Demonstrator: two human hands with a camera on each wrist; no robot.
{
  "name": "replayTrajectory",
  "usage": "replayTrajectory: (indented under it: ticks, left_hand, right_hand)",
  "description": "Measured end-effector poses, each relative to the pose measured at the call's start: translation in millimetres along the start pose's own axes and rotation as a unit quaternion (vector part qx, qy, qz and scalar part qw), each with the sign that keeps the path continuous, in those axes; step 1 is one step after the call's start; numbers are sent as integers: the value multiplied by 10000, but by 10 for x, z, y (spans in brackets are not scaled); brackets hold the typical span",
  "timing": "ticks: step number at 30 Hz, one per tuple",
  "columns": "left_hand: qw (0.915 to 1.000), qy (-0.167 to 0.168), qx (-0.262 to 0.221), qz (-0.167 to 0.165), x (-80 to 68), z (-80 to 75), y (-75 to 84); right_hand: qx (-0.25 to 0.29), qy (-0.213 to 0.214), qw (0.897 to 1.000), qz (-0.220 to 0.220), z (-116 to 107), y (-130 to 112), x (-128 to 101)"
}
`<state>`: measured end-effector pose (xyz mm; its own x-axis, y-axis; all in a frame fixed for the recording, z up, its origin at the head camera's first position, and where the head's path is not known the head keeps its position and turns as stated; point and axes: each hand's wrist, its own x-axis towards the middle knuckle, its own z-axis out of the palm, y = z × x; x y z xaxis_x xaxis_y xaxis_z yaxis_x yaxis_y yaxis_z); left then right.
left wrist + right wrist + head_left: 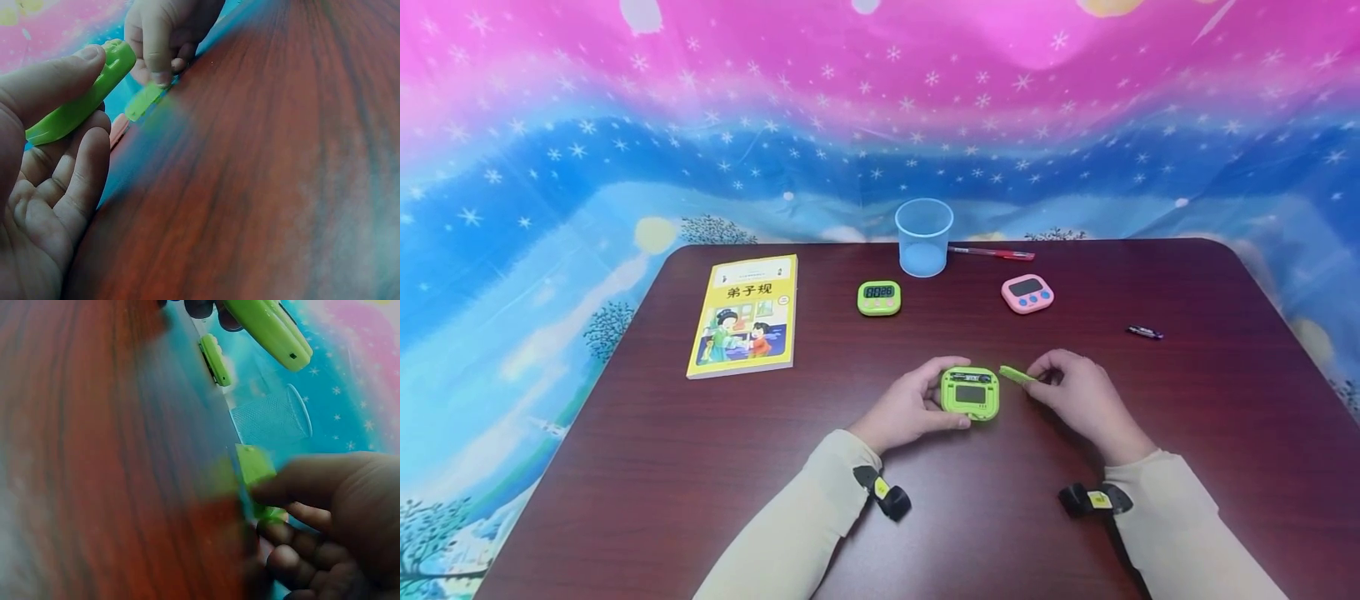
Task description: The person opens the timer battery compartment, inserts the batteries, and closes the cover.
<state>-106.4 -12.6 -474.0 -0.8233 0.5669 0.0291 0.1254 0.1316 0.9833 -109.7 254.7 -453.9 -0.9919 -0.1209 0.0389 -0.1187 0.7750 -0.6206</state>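
My left hand (917,404) grips a green digital timer (983,408) by its edges, its back turned up. A dark battery (972,377) lies in the slot at the top of that back. Between thumb and fingers, my right hand (1078,396) pinches a small green battery cover (1017,375), just right of the timer and apart from it. In the left wrist view the timer (78,112) sits edge-on under the thumb, with the cover (145,100) beyond it. The right wrist view shows the cover (255,469) at the fingertips, partly blurred.
Farther back stand another green timer (878,298), a pink timer (1027,294) and a clear bluish cup (923,242) with a red pen (1000,253) beside it. A yellow book (745,321) lies at left, a loose battery (1145,332) at right, all on the brown table (647,467).
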Motion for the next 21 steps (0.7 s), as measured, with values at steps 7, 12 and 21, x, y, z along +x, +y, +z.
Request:
replayTrajectory:
  ticks: [7, 12, 21]
  left_hand:
    - [10000, -37, -50, 6, -1, -8, -9]
    - [10000, -26, -76, 5, -3, -12, -17]
    - [9999, -100, -9, 64, 2, -16, -16]
  right_hand:
    - [570, 377, 9973, 264, 24, -44, -28]
    - [858, 497, 9944, 357, 26, -124, -51]
    - [1602, 550, 9855, 56, 15, -302, -146]
